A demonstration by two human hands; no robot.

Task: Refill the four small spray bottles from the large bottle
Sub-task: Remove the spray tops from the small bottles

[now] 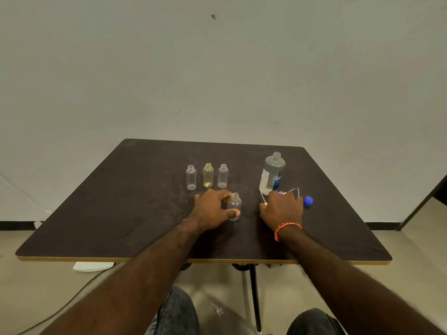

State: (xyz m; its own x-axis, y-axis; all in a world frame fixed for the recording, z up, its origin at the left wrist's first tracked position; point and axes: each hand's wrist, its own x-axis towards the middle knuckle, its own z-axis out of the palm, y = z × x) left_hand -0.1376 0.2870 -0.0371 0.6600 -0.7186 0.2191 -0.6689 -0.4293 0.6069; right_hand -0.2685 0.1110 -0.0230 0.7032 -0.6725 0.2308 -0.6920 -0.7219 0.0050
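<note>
From the head view, the left hand point(212, 209) holds a small clear bottle point(234, 206) that stands upright on the dark worktop point(121, 201), its open neck pointing up. Beyond this hand, three more small bottles point(208, 175) stand upright in a row, also uncapped. The right hand point(283, 209) rests on spray tops; whether it grips them I cannot tell. Just beyond it stands the large bottle point(272, 174), upright and open, its label writing unreadable. A blue cap point(308, 201) lies to its right.
</note>
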